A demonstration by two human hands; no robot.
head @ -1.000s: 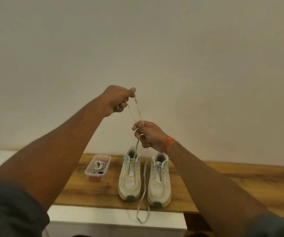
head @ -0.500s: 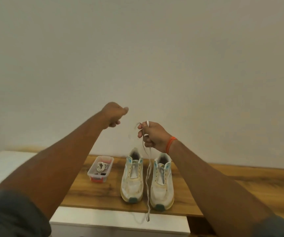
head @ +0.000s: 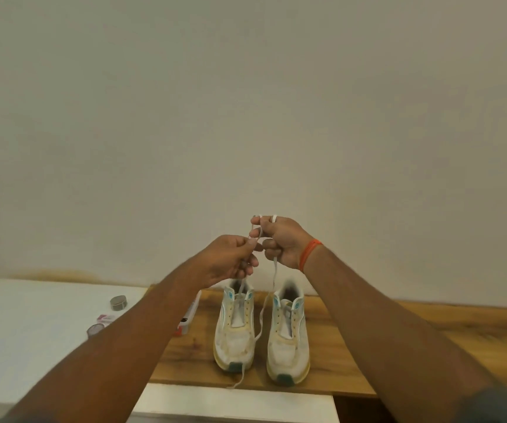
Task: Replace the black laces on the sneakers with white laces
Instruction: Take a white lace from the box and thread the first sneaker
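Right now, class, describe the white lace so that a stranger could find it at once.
Start at the wooden shelf with two white sneakers. Above them, both hands hold a thin white lace; it alone dangles between the sneakers.

Two white low-top sneakers with pale yellow soles and teal accents, the left one (head: pixel 234 329) and the right one (head: pixel 288 338), stand side by side on one brown wood-grain tabletop (head: pixel 398 346); one white flat shoelace (head: pixel 259 319) hangs above them from two bare hands, left (head: pixel 230 259) and right (head: pixel 279 241), with one orange band (head: pixel 308 254) on the right wrist. One white surface (head: pixel 32 325) carries two small round grey objects (head: pixel 118 302) (head: pixel 94 330) and one small pink-and-white packet (head: pixel 107 318). One clear plastic container with a red base (head: pixel 188 320) shows partly behind the left forearm.
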